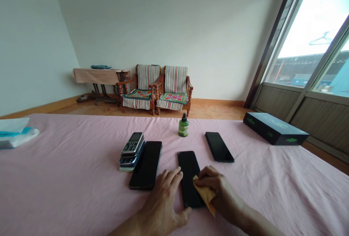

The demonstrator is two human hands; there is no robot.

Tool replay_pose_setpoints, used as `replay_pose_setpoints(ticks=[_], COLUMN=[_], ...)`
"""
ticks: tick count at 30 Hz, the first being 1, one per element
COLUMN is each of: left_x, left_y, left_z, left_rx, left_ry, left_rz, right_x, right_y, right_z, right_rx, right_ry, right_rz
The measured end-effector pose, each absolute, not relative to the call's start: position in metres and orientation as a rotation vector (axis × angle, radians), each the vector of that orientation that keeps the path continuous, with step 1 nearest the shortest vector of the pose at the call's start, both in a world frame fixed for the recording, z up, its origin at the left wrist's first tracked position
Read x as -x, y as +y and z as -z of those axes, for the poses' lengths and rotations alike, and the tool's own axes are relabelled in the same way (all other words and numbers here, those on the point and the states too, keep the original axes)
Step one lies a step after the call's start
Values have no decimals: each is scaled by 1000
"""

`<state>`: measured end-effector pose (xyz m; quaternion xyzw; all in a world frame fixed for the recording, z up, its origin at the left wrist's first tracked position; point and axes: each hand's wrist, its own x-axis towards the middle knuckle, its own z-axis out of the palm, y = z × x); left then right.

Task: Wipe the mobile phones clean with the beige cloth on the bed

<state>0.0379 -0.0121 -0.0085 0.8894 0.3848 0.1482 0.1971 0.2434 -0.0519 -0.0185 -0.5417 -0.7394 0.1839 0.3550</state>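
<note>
A black smartphone [188, 172] lies screen up on the pink tablecloth [68, 178] in front of me. My left hand [163, 201] rests flat beside its left edge, fingers stretched out and touching the phone. My right hand [215, 187] is closed on a folded yellow cloth [205, 193], pressing it on the phone's lower right part. The phone's near end is partly hidden by the cloth and my hands.
Another black smartphone [146, 164] lies to the left, next to a stack of keypad phones [132, 150]. A third black phone [219, 146] lies to the right. A green bottle [183, 125] stands behind. A dark box [275, 128] sits far right, tissues [15, 132] far left.
</note>
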Motion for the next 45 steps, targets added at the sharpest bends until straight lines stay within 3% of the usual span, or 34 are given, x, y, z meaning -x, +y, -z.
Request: replay_pose_setpoints(ticks=[10,19,26,30,38,45], left_x=[-39,-37,-34,-34,-35,-34], left_y=[-12,-11,-8,-9,-10,-8], left_z=[11,23,17,14,9,12], left_rx=[-2466,-2420,-2433,-2432,-2419,-2443], left_ry=[1051,1034,1007,1024,1056,1022], left_rz=[-483,-633,-537,-506,-445,-498], right_x=[-245,-234,-229,-240,-265,-254], right_y=[55,-15,-75,-58,36,-13], right_z=[36,28,16,15,33,28], right_rx=[1324,1204,1182,1213,1352,1317], right_ry=[-1804,-1942,-1942,-1835,-1673,-1843], right_rz=[-295,-442,-587,-654,-327,-343])
